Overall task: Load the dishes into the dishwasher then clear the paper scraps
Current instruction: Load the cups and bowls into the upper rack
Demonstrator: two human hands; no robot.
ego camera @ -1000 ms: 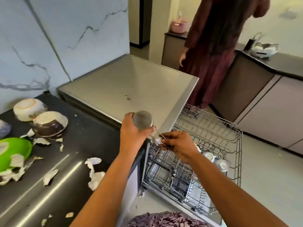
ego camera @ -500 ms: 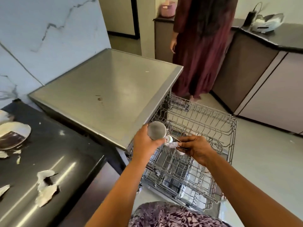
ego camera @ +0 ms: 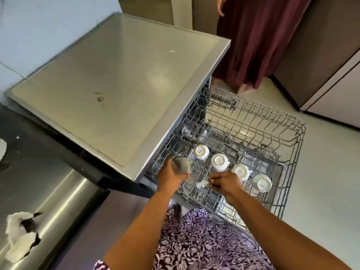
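**Left hand clenched round a steel tumbler over the near-left corner of the pulled-out dishwasher rack; right hand pinched a small white item.**

The tumbler's round end faced the camera. The fingers hid its body, so base or mouth could not be told. The white item, just right of the tumbler grip and between the two hands, was blurred and partly covered by curled fingers, so it could not be identified. Four white cups stood inverted in a row beyond and right of the right hand, with the third partly behind its knuckles. Left of the grip, the dishwasher top covered the rack's inner end. Torn paper scraps lay on the dark counter far left, well apart from both hands. A second person in a maroon garment was cut off above.
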